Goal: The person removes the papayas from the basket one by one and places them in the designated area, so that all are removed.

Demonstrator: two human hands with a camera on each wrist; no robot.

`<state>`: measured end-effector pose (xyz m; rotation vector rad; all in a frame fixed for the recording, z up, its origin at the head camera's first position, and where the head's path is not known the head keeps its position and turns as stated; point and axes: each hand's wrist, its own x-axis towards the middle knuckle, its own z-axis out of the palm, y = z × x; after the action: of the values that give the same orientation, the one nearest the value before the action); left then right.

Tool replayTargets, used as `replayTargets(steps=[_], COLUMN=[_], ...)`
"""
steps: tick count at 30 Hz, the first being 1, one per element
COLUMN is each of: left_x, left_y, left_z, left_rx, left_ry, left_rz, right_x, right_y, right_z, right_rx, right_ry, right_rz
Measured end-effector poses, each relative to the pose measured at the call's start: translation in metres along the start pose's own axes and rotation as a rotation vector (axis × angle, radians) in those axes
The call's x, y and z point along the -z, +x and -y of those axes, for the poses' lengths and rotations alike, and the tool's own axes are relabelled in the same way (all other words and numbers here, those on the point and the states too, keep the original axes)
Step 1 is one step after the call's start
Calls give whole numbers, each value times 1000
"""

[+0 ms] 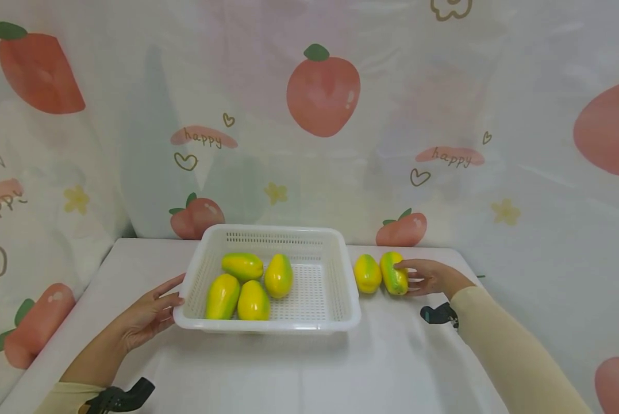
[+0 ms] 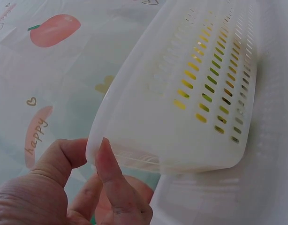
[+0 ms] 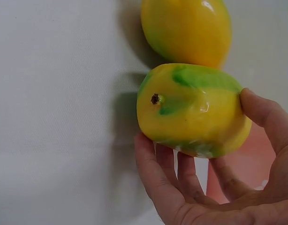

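Your right hand (image 1: 429, 278) sits at the right of centre in the head view, fingers and thumb curled around the outer mango (image 1: 393, 272), which lies on the white worktop (image 1: 392, 368). The right wrist view shows the grip plainly: fingers (image 3: 167, 164) under the fruit, thumb over its far side. A second mango (image 1: 367, 273) lies just beside it on the left, between the held fruit and the basket wall; in the wrist view the two look touching or nearly so.

Your left hand (image 1: 151, 310) is at the lower left of the white basket (image 1: 340, 276), thumb and fingers pinching the rim at its near left corner, as the left wrist view confirms. The basket stands in the middle of the worktop and holds four mangoes (image 1: 249, 282) clustered in its left half; its right half shows bare slotted floor.

The near basket wall rises between the two loose mangoes and that bare floor. Behind everything hangs a pale curtain (image 1: 323, 92) printed with peaches and the word "happy".
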<state>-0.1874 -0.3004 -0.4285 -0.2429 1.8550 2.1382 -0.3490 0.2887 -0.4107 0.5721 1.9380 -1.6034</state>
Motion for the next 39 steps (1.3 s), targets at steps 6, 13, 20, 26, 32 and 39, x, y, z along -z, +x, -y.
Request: replayTargets(steps=[6,13,20,26,32,39], left_x=[0,0,1,0,1,1], left_y=[0,0,0,0,2,1], left_z=[1,1,1,1,1,1], left_rx=[-7,-21,-19,-13,-14,-13], left_ry=[-12,-31,-33,-22,-16,-11], left_rz=[20,50,46,35,40,43], right_x=[-1,0,0,1,4,8], right_y=[4,6,6,5,2,-3], right_z=[-2,-3,-4,-4,-5,-3], right_rx=[-9,-23,-14,-16,2,18], right_ry=[-1,-3,-8,-3,-33,-126], right_rz=[-17,-20,-16,-19,-34,-47])
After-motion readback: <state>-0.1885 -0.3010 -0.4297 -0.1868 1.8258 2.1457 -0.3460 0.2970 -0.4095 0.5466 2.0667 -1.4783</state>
